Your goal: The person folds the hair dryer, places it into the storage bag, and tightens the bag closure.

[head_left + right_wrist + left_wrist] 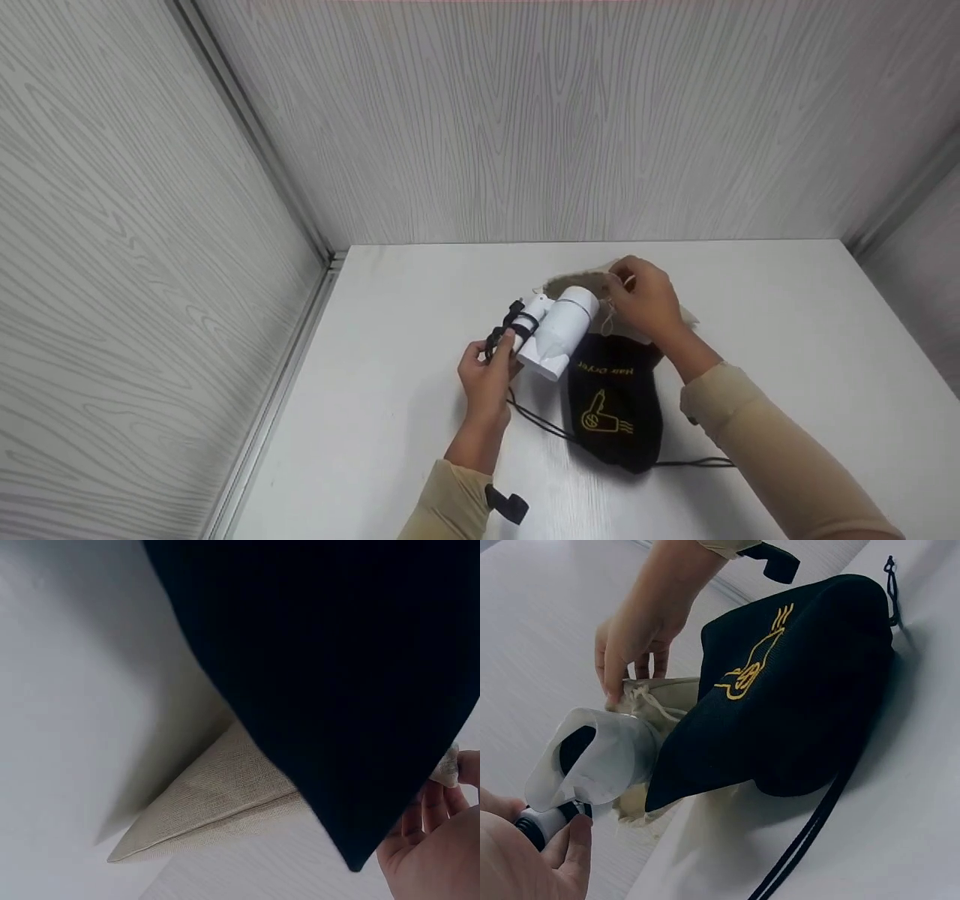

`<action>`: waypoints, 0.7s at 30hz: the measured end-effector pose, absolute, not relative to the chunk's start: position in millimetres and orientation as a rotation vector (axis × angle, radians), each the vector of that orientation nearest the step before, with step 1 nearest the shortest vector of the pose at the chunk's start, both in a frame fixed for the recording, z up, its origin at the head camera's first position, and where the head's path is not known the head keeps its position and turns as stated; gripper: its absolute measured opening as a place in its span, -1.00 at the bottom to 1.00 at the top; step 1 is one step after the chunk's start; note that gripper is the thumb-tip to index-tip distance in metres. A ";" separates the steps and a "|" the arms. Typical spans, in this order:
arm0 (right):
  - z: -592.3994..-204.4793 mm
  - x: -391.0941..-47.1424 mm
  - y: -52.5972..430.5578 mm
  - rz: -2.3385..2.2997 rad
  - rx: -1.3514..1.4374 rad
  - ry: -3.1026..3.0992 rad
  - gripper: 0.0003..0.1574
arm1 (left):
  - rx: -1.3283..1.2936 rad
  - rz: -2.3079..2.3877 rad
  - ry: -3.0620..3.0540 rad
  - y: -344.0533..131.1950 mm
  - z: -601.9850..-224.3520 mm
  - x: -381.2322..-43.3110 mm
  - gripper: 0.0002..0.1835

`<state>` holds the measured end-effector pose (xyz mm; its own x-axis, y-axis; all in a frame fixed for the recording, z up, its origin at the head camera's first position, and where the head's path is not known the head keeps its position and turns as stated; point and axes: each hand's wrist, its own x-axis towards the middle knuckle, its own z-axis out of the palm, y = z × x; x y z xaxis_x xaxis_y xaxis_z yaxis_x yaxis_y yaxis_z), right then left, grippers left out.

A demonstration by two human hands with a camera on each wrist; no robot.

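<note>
A folded white hair dryer (559,334) is gripped by my left hand (487,379) at its handle, where a black cord (517,324) is bundled. The barrel's far end is at the mouth of a beige drawstring pouch (686,318); whether it is inside, I cannot tell. My right hand (646,300) pinches the pouch's rim, with a loop of string hanging beside the fingers. In the left wrist view the dryer (607,757) shows its open end. Nearer me is a black pouch (615,405) with yellow "Hair Dryer" lettering, which covers much of the right wrist view.
Black drawstrings (694,463) run out from both sides of the black pouch across the white table (337,420). Grey wood-patterned panels (525,127) stand behind the table and at both sides. A metal frame strip (274,375) follows the left edge.
</note>
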<state>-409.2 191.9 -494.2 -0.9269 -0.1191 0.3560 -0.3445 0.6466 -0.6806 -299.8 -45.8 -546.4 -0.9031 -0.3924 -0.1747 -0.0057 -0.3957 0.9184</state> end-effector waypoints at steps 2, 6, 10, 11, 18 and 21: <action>-494.7 -407.5 188.1 1.150 0.384 -2.583 -0.87 | 0.553 -2.381 -1.556 -46.4 -545.4 -300.6 -0.65; -496.7 -404.9 183.3 1.128 0.406 -2.591 -0.88 | 0.583 -2.358 -1.534 -48.4 -543.4 -301.5 -0.62; -499.9 -403.8 183.2 1.108 0.425 -2.606 -0.88 | 0.589 -2.338 -1.513 -52.2 -541.3 -301.0 -0.60; -500.6 -403.4 183.5 1.106 0.424 -2.607 -0.88 | 0.585 -2.338 -1.513 -53.0 -541.2 -300.8 -0.59; -499.4 -399.4 184.6 1.148 0.421 -2.589 -0.87 | 0.581 -2.382 -1.537 -46.2 -543.8 -297.5 -0.56; -497.7 -397.9 183.1 1.162 0.443 -2.579 -0.88 | 0.580 -2.392 -1.529 -40.7 -543.6 -297.2 -0.55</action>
<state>-397.9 183.1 -497.7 -0.9145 -0.1619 0.3709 -0.3851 0.6298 -0.6746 -297.2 -40.7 -543.6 -0.8915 -0.4076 -0.1977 -0.0082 -0.4218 0.9066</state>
